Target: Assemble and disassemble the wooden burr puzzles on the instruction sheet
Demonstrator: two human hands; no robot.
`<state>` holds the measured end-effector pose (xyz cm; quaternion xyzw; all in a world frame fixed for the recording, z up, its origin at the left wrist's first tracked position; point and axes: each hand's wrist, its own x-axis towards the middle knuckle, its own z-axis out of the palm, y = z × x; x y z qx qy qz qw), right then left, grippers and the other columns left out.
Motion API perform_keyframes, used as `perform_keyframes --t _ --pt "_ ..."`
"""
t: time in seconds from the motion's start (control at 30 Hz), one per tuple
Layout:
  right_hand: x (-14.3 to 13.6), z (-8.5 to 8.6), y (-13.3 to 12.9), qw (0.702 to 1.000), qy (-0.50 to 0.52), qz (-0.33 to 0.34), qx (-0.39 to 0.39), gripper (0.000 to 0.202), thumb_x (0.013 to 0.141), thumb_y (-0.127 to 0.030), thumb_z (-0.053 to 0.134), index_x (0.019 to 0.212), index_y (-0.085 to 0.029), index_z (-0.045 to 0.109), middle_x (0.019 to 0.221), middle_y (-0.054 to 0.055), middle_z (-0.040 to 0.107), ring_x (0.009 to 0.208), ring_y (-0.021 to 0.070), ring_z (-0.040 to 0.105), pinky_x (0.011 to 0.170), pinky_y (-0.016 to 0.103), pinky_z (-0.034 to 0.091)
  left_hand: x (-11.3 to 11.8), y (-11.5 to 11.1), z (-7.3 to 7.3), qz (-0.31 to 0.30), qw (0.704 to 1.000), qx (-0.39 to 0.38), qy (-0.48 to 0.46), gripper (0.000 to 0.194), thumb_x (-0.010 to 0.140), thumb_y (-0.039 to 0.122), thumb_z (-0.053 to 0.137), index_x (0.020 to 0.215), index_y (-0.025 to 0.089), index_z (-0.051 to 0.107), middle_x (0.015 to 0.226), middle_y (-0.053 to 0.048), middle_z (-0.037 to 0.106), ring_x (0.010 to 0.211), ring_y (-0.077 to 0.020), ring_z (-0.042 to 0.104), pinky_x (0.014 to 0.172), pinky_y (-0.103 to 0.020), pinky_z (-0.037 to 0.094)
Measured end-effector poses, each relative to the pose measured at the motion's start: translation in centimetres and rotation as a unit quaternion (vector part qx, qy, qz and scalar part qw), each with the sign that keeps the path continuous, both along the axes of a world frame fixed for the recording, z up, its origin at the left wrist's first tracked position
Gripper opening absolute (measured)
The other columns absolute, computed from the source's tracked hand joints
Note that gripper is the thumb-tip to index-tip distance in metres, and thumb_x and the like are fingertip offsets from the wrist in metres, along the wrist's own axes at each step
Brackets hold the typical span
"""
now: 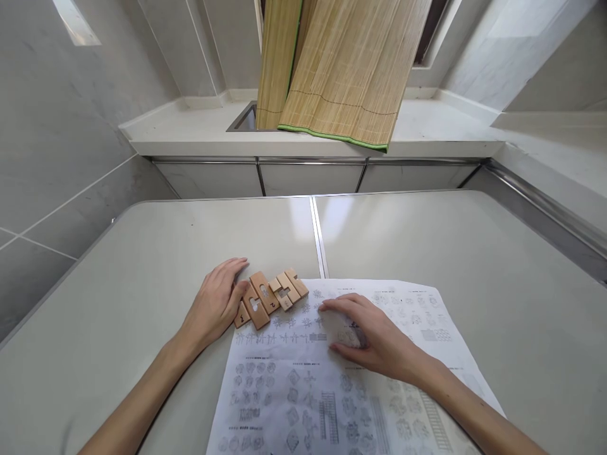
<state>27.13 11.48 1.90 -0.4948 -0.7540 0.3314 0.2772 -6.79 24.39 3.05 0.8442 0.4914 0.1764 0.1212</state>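
Several notched wooden puzzle pieces [258, 311] lie side by side in a slanted row on the upper left corner of a printed sheet [284, 354]. Dark numbers, a 2 and a 3 among them, show on some pieces. My left hand [219, 302] rests at the left end of the row, fingers stretched forward and the thumb against or just over the nearest piece. Over the sheet, to the right of the pieces, my right hand [374, 335] is curved with thumb and fingers apart and nothing between them.
The pale table [142, 272] has a metal seam [318, 237] down its middle. Beyond it stands a white counter [199, 136] with a sink [244, 119], partly covered by a hanging bamboo blind [348, 76]. Grey tiled walls [71, 126] flank the table.
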Motion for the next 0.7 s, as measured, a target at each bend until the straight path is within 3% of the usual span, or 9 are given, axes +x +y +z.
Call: perform_keyframes --t 0.7 --pt "-0.02 0.32 0.13 1.000 -0.005 0.009 0.010 0.056 0.098 -0.025 0.071 0.148 -0.036 0.050 0.139 0.007 0.065 0.130 0.0292 0.059 0.105 0.053 0.058 0.08 0.17 -0.34 0.001 1.000 0.008 0.012 0.052 0.112 0.050 0.027 0.143 0.020 0.055 0.153 -0.012 0.059 0.145 -0.0306 0.050 0.122 -0.054 0.040"
